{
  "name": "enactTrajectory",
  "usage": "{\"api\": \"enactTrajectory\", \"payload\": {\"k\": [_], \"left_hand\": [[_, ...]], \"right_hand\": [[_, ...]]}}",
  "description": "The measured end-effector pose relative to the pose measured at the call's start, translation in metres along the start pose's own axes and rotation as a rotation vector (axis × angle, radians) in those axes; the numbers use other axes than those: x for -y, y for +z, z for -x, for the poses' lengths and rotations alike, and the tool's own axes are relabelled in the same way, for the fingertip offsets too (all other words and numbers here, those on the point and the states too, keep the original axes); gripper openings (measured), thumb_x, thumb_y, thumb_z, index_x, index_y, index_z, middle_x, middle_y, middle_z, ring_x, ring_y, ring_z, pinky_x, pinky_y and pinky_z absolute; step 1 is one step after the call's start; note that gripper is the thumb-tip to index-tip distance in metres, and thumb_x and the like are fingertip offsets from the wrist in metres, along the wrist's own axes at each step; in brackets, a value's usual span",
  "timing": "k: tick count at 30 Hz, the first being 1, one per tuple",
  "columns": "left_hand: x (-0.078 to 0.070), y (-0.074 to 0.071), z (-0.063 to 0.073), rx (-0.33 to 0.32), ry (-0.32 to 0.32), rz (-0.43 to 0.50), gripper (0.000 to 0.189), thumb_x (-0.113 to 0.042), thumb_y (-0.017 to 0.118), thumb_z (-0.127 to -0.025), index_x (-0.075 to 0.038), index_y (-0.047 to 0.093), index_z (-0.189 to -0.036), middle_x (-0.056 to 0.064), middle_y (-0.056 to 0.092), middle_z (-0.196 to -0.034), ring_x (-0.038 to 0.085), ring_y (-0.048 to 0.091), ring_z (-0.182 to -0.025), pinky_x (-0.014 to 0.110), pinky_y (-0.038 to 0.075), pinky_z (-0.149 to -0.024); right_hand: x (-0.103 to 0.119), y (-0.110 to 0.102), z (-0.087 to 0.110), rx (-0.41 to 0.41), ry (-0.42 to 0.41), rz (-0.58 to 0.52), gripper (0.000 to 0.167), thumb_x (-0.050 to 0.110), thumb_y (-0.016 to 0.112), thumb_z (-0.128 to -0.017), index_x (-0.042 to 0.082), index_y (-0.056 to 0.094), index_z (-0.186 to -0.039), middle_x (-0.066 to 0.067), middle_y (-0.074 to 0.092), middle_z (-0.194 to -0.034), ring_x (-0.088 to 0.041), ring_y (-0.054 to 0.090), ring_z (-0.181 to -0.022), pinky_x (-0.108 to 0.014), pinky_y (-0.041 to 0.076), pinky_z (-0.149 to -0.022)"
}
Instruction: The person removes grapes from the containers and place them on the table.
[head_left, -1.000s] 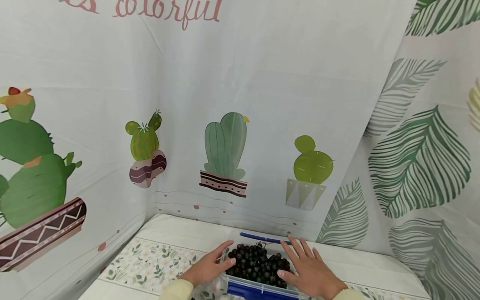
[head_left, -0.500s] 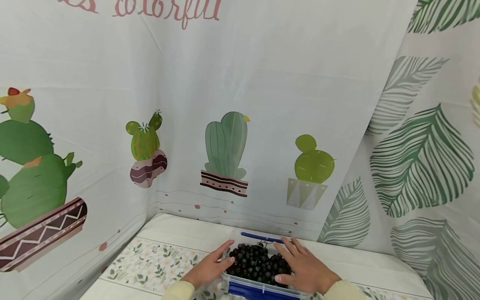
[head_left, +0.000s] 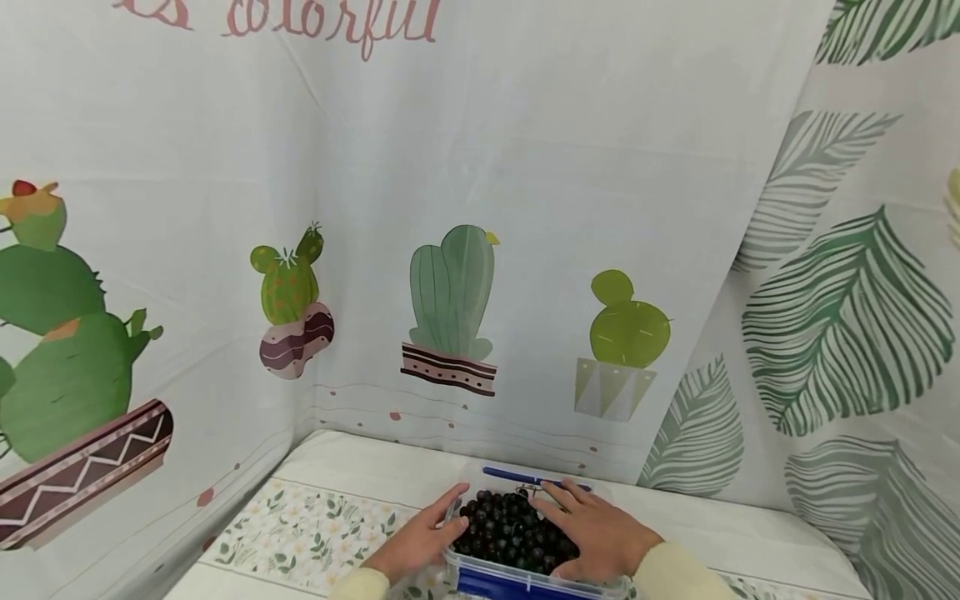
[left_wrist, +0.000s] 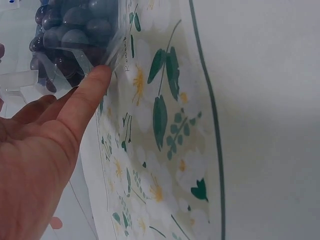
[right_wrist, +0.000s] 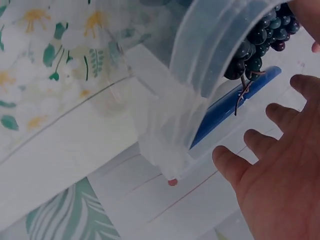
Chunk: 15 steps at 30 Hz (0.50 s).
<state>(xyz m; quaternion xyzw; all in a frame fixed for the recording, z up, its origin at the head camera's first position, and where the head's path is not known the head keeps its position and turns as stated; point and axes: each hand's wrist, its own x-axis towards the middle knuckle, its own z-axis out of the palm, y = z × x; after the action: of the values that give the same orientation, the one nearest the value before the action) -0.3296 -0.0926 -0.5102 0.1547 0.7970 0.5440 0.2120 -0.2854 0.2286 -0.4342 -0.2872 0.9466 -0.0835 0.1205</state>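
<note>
Dark grapes in a bunch fill a clear plastic container with blue clips, standing on the cloth near the front. At its left side my left hand rests with fingers extended; the left wrist view shows a straight finger touching the lower outer wall. My right hand lies over the right part of the grapes and the container's right rim, its fingers spread and fairly straight. The right wrist view shows those fingers beside the rim and the brown stem; whether they touch the grapes I cannot tell.
A white tablecloth with a flowered band covers the table. Behind stands a hanging cloth with printed cacti, joined on the right by one with printed leaves. A blue clip strip marks the container's far side.
My right hand has moved left and inward over the grapes, covering more of their right side. The left hand has stayed at the container's left side.
</note>
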Motion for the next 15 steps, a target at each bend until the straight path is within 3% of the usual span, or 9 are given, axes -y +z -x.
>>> {"api": "enactTrajectory", "payload": {"k": [4,6,11,15], "left_hand": [[0.002,0.001,-0.001,0.003,-0.005,0.015,0.067,-0.046,0.055,-0.108,-0.026,0.028,-0.167,0.031,0.017,-0.171,0.056,0.045,-0.141,0.065,0.056,-0.091],[0.002,0.001,-0.001,0.004,-0.011,0.021,0.068,-0.046,0.055,-0.108,-0.026,0.028,-0.167,0.031,0.017,-0.171,0.057,0.044,-0.142,0.066,0.055,-0.092],[0.0,0.001,0.001,0.005,-0.005,0.028,0.068,-0.046,0.055,-0.108,-0.026,0.028,-0.167,0.032,0.016,-0.17,0.055,0.048,-0.139,0.066,0.055,-0.092],[0.0,0.0,0.001,0.011,0.001,0.024,0.066,-0.046,0.054,-0.108,-0.027,0.029,-0.167,0.031,0.017,-0.171,0.053,0.056,-0.13,0.064,0.056,-0.091]], "right_hand": [[0.001,-0.001,-0.006,0.041,0.022,0.054,0.087,0.05,0.083,-0.087,0.034,0.04,-0.161,-0.002,0.033,-0.171,-0.038,0.031,-0.158,-0.06,0.04,-0.117],[0.001,-0.001,-0.009,0.062,0.032,0.087,0.085,0.047,0.085,-0.085,0.038,0.043,-0.158,0.003,0.035,-0.171,-0.034,0.032,-0.158,-0.057,0.042,-0.117],[0.002,0.0,-0.018,0.089,0.011,0.233,0.084,0.046,0.088,-0.082,0.045,0.045,-0.154,0.011,0.037,-0.168,-0.027,0.037,-0.156,-0.049,0.046,-0.116],[0.003,0.0,-0.024,0.103,-0.016,0.286,0.085,0.044,0.091,-0.08,0.047,0.046,-0.152,0.012,0.04,-0.166,-0.024,0.04,-0.154,-0.046,0.048,-0.114]]}}
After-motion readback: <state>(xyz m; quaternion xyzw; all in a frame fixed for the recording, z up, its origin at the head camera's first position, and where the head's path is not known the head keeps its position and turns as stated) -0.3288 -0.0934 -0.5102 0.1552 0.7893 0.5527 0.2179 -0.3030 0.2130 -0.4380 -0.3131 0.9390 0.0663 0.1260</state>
